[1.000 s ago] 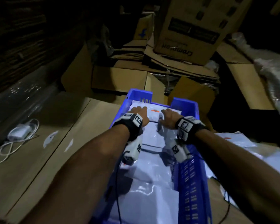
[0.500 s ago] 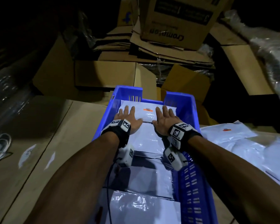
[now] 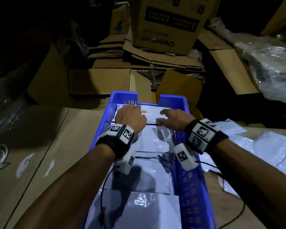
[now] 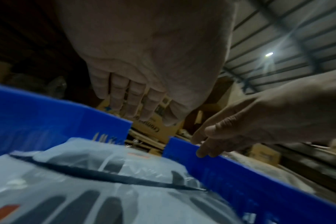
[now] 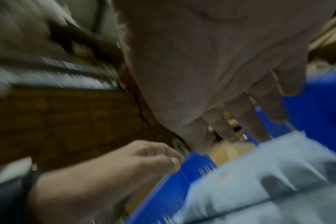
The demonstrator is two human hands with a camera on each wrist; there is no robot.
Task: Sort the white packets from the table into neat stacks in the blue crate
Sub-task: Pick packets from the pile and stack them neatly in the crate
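Lifting off packet [image 3: 153,115]: both hands [image 3: 130,115].

both bare forearms reach forward side by side, each wrist wrapped in a black band carrying white marker blocks. the left hand [image 3: 130,115] is held palm down with its fingers [image 4: 131,103] loosely bent and close together, gripping nothing. the right hand [image 3: 173,119] is lifted beside it, palm down, its fingers [image 5: 238,116] slightly spread and drooping, also holding nothing; the right wrist view is blurred.
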